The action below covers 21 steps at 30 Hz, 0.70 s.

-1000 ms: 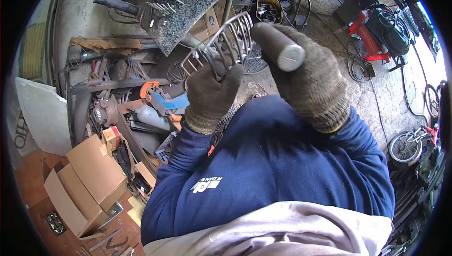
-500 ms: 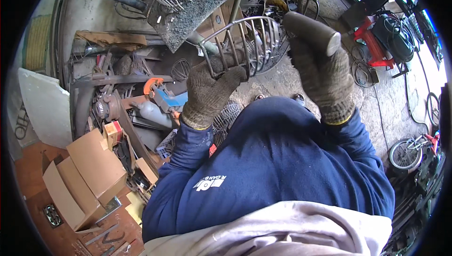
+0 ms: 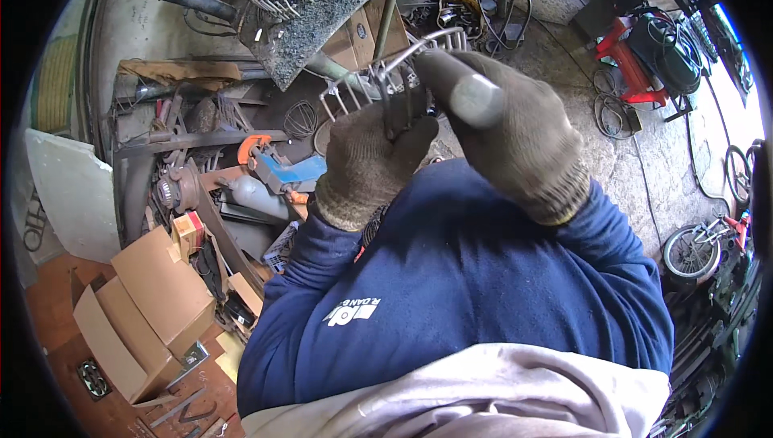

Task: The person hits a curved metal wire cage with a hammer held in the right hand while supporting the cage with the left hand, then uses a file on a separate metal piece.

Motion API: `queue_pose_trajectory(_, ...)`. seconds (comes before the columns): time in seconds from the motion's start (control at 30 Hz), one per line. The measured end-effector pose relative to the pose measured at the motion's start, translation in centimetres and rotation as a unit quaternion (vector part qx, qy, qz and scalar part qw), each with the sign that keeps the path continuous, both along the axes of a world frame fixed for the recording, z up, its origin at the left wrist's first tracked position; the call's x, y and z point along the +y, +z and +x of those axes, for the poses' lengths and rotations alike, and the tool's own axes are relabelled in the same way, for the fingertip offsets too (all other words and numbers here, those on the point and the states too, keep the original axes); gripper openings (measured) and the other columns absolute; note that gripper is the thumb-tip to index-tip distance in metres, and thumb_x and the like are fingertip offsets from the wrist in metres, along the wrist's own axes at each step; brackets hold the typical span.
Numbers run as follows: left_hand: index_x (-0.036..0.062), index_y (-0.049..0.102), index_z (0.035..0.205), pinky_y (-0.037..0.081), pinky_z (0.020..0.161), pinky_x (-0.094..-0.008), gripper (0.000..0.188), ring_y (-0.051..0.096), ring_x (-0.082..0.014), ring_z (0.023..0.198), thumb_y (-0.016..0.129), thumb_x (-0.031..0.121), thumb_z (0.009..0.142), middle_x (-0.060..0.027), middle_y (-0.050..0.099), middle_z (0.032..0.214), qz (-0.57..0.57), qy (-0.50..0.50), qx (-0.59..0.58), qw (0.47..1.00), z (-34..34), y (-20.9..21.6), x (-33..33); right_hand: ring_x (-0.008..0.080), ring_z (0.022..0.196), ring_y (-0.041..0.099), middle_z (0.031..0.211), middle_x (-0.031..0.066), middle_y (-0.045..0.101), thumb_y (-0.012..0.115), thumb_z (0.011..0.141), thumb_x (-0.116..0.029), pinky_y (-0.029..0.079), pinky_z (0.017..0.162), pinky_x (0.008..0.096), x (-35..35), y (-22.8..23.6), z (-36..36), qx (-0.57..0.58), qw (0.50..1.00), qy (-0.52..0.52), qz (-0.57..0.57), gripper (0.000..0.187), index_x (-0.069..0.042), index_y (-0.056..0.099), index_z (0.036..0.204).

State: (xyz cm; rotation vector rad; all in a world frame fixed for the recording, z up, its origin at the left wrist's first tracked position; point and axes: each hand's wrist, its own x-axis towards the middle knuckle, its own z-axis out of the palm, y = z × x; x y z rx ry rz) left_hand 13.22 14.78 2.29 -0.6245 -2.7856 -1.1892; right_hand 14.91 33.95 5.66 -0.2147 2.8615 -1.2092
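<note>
My left hand (image 3: 362, 163), in a dark knitted work glove, is closed around a cage-like basket of bent metal rods (image 3: 400, 56). My right hand (image 3: 527, 138), gloved the same way, grips a thick metal cylinder (image 3: 477, 101) with a worn, shiny flat end. The cylinder lies right against or just over the basket's near right side; whether they touch I cannot tell. Both hands are in front of my chest, close together. Glove and cylinder hide much of the basket.
A steel table (image 3: 310, 23) with metal grit and rods stands ahead. At left are a blue-and-orange tool (image 3: 290, 172), a grey gas cylinder (image 3: 259, 196) and an open cardboard box (image 3: 165, 289). A red-framed machine (image 3: 632, 68) with coiled cable and a small bicycle (image 3: 694, 257) are at right.
My right hand has swung left and slightly down, bringing the metal cylinder to the basket. The basket has tilted and shifted a little left in my left hand.
</note>
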Motion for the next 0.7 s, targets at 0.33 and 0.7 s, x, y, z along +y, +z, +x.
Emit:
queue_pose_trajectory(0.33,0.0041,0.065,0.088,0.05,0.058,-0.0345,0.014,0.066,-0.0285,0.066,0.07,0.016,0.085,-0.0126,0.064,0.074,-0.025,-0.004,0.073,0.997,0.0,-1.2,-1.4,0.0241,0.097,0.07,0.106,0.0132,0.069,0.063,0.092,-0.013,0.057,0.083,0.0321,-0.6,-1.6,-0.5,0.061,0.997,0.036,0.009,0.027,-0.008,0.064,0.118)
queue_pose_trajectory(0.7,0.0,0.07,0.108,0.055,0.077,-0.0275,0.026,0.068,-0.0142,0.084,0.073,0.008,0.084,-0.0081,0.073,0.097,0.262,0.03,-0.221,0.939,1.1,-0.3,-3.1,0.0191,0.112,0.061,0.119,0.0111,0.065,0.056,0.097,-0.001,0.048,0.097,0.0316,2.2,-7.4,-3.0,0.094,0.863,0.001,-0.496,0.029,-0.001,0.058,0.126)
